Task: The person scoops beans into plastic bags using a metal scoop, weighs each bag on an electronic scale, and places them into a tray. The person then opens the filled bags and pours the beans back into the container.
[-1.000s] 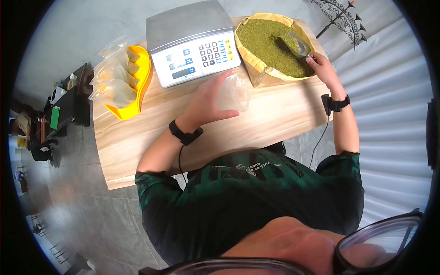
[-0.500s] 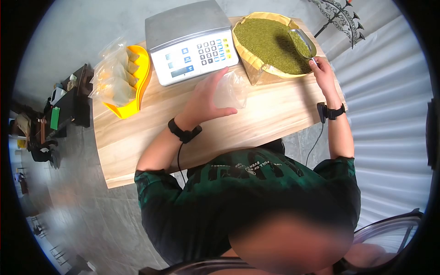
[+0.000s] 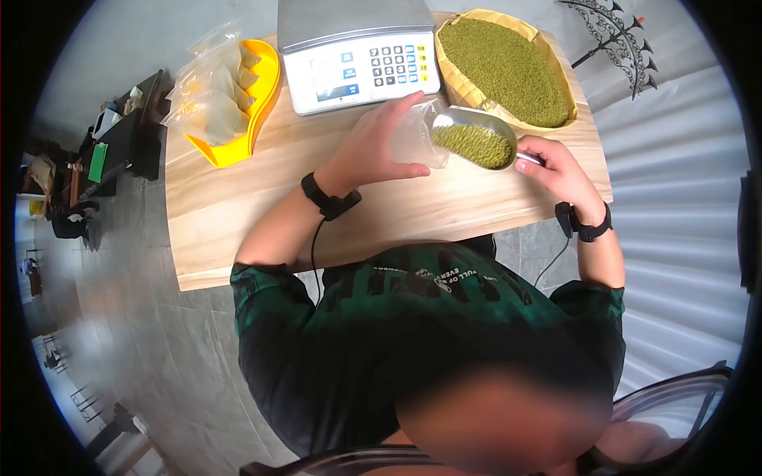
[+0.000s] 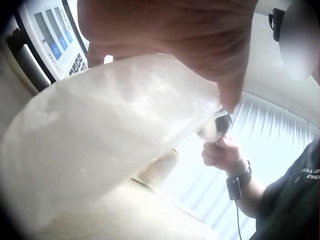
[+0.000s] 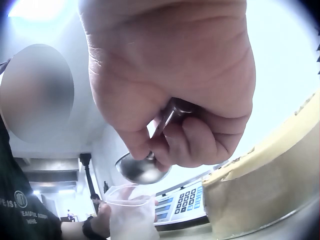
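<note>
My left hand holds a clear plastic bag by its mouth, thumb and fingers spread wide round the rim. In the left wrist view the bag hangs below that hand, bulging out. My right hand grips the handle of a metal scoop loaded with green mung beans. The scoop's front edge is right at the bag's mouth. Seen from the right wrist, curled fingers wrap the handle, and the scoop is above the bag's round opening.
A paper sack full of mung beans stands behind the scoop. To its left is a digital scale with a keypad. A yellow tray holding several filled clear bags sits on the wooden table's left side.
The right hand lifted the loaded scoop out of the sack and brought it left to the bag's mouth. The left hand kept its hold on the bag. The head view shifted slightly.
</note>
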Demonstrator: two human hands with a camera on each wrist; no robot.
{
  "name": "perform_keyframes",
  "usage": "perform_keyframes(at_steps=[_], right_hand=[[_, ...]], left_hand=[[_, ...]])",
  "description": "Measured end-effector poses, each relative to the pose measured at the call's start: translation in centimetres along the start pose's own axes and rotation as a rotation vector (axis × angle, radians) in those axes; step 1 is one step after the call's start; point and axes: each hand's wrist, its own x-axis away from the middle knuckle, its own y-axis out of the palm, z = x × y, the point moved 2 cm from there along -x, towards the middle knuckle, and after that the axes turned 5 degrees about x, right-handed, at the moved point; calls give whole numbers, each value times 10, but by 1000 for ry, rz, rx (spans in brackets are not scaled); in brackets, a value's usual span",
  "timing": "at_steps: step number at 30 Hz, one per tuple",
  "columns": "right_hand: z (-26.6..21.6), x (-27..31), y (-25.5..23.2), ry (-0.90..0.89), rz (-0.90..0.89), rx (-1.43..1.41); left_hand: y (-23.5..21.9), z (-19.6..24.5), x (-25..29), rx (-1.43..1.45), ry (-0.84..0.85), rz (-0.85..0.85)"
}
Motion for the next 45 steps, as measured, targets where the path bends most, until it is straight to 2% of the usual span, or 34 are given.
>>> perform_keyframes(at_steps=[4, 6, 7, 10, 15, 19, 23, 25, 26, 28, 29, 31, 32, 33, 36, 38, 41, 45], right_hand=[[-38, -16, -3, -66, -66, 218], [-57, -27, -7, -122, -161, 402], [-62, -31, -9, -123, -163, 403], [-76, -45, -12, -212, -204, 635], [-109, -60, -17, -205, -256, 785], [-116, -60, -17, -201, -283, 793], [-87, -40, -38, -228, -199, 684], [-60, -23, -63, -24, -59, 309], [-37, -16, -79, -20, -56, 315], [20, -13, -112, 100, 7, 146], [33, -15, -121, 101, 10, 148], [58, -19, -134, 339, 81, 527], [69, -22, -132, 293, 158, 583], [86, -30, -128, 295, 163, 582], [116, -58, -118, 216, 246, 463], [106, -82, -101, 172, 223, 494], [115, -121, -92, 100, 158, 515], [110, -134, -85, 81, 166, 490]], left_hand=[[3, -1, 1, -34, 8, -40], [5, 0, 2, -86, 57, -56], [6, 1, 3, -86, 56, -54], [6, 3, 5, -109, 61, -41], [3, 5, 3, -110, 70, -125], [5, 0, 4, -103, 102, -95], [6, -5, 5, -130, 144, -30], [6, -3, 6, -156, 159, -6], [4, -2, 6, -155, 136, -3], [2, -1, 5, -156, 117, 2], [2, -2, 5, -162, 117, 5], [1, -2, 4, -167, 121, 4], [1, -2, 4, -146, 108, 9], [0, -2, 4, -126, 94, 15], [-3, 3, 3, -128, 71, 6], [-2, 0, 4, -137, 79, 15], [-1, 0, 6, -154, 79, 26], [-2, 2, 6, -156, 78, 27]])
